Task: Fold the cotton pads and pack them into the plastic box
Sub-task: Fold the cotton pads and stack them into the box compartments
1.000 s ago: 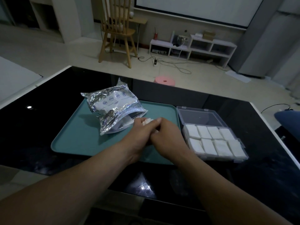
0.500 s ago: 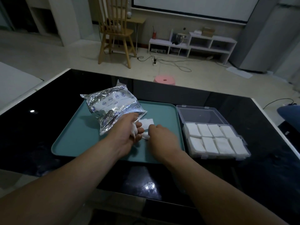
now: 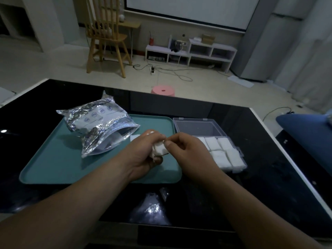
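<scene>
A white cotton pad (image 3: pixel 159 149) is held above the teal tray (image 3: pixel 53 164), bunched between both hands. My left hand (image 3: pixel 143 151) grips it from the left and below. My right hand (image 3: pixel 186 150) pinches its right edge with thumb and finger. The clear plastic box (image 3: pixel 199 129) stands open just right of the tray, its lid tilted back. Several folded white pads (image 3: pixel 221 151) fill its compartments; my right hand hides the left ones. Another flat pad (image 3: pixel 134 137) peeks out behind my left hand.
A crinkled silver foil bag (image 3: pixel 100 123) lies open on the tray's back left, more pads showing at its mouth. The tray and box sit on a glossy black table (image 3: pixel 269 177). A blue cushion (image 3: pixel 309 130) lies beyond the table's right edge.
Both hands rose from the tray surface and came together. The pad that was pressed on the tray is now lifted and held between them.
</scene>
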The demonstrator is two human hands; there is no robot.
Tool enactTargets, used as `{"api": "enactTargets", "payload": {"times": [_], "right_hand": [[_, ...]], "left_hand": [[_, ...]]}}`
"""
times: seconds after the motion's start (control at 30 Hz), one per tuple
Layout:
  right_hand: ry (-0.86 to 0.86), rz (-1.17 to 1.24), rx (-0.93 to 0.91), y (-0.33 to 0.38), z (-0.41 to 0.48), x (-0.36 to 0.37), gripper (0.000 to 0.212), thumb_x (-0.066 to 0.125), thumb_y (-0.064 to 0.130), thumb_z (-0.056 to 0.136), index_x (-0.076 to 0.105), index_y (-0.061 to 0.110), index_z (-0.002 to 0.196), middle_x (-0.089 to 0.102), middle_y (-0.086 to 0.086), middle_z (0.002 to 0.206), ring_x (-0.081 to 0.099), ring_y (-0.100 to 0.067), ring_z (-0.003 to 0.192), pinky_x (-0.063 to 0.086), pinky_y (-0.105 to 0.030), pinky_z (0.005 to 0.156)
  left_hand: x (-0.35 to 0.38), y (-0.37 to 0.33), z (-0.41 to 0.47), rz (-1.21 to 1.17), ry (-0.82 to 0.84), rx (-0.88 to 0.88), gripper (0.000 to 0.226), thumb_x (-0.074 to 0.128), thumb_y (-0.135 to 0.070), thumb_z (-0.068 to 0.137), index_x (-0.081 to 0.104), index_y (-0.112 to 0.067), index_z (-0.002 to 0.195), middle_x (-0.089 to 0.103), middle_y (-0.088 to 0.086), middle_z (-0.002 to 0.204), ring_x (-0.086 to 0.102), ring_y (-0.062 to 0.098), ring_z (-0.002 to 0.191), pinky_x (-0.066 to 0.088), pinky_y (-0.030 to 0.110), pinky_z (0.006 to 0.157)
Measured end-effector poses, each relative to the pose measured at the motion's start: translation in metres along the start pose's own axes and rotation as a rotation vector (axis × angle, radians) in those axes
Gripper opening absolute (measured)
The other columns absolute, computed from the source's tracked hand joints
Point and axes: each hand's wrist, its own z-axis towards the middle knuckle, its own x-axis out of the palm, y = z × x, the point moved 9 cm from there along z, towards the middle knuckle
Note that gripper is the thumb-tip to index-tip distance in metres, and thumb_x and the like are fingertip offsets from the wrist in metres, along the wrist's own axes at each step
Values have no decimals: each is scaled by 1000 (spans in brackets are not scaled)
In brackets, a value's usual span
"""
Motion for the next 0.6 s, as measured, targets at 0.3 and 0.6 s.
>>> {"api": "enactTargets", "payload": {"times": [0.3, 0.6], "right_hand": [[285, -121, -114, 2, -16, -15, 44, 89, 34, 79, 54, 20, 102, 63, 13, 105, 61, 6, 88, 46, -12, 70], [110, -125, -93, -15, -16, -32, 32, 74, 57, 85, 60, 30, 96, 59, 11, 114, 57, -2, 107, 49, -24, 90]], "left_hand": [[46, 24, -17, -74, 306, -203, 33, 57, -35, 99, 78, -10, 93, 70, 13, 96, 67, 25, 88, 58, 33, 73], [44, 23, -16, -41, 305, -91, 30, 65, -24, 91, 63, -21, 121, 70, 9, 100, 71, 19, 84, 64, 41, 72]]}}
